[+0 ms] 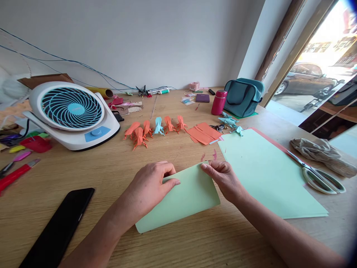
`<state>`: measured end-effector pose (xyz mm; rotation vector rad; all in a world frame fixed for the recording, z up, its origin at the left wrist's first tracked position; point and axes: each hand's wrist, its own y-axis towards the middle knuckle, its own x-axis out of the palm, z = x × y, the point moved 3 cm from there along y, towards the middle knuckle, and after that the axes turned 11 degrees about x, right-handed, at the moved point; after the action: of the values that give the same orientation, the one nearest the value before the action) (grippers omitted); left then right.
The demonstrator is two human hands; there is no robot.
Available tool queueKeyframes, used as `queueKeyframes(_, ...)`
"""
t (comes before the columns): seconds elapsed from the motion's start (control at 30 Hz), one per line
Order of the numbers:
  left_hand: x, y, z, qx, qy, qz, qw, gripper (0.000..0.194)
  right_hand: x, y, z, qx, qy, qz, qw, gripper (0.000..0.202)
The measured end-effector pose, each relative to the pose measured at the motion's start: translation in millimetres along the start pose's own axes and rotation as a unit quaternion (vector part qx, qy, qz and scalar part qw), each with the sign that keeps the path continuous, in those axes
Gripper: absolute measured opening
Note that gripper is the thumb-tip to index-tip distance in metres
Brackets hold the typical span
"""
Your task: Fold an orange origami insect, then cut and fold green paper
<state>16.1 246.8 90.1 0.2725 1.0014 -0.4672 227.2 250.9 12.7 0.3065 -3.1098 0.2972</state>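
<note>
A pale green sheet of paper (181, 203) is held between my two hands just over the wooden table, its near edge tilted toward me. My left hand (152, 188) grips the far left edge, thumb on top and the other fingers behind the sheet. At the far right corner, my right hand (223, 176) pinches the paper between thumb and fingers. To the right lies a stack of larger pale green sheets (267, 178), with scissors (320, 175) resting by its right edge. Beyond my hands stand several orange folded-paper figures (139, 137) and a light blue one (158, 126).
A white fan (72, 111) stands at the left, with a black phone (58, 227) and a red utility knife (16, 176) nearer me. Orange paper pieces (203, 133), a pink flask (219, 102) and a teal bag (244, 97) are farther back. A crumpled cloth (323, 154) lies right.
</note>
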Motion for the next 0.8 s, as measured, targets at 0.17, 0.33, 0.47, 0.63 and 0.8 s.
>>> queueKeyframes(0.17,-0.4,1,0,0.002,-0.002,0.000,1.000,0.021,0,0,0,0.003,-0.006,0.003,1.000,0.054)
queueKeyframes(0.33,-0.1,1,-1,0.005,-0.003,-0.003,1.000,0.021,0,-1,-1,0.006,-0.007,0.008,1.000,0.055)
queueKeyframes(0.47,-0.2,0,-1,0.010,-0.002,0.001,1.000,0.018,0,-1,-2,0.005,-0.004,0.014,1.000,0.056)
queueKeyframes(0.63,2.9,3,3,0.030,-0.024,0.018,0.999,0.016,2,-1,-1,0.000,-0.004,0.026,1.000,0.060)
queueKeyframes(0.8,7.6,5,9,0.056,-0.052,0.056,0.995,0.021,5,-2,-1,0.002,-0.021,0.011,1.000,0.059)
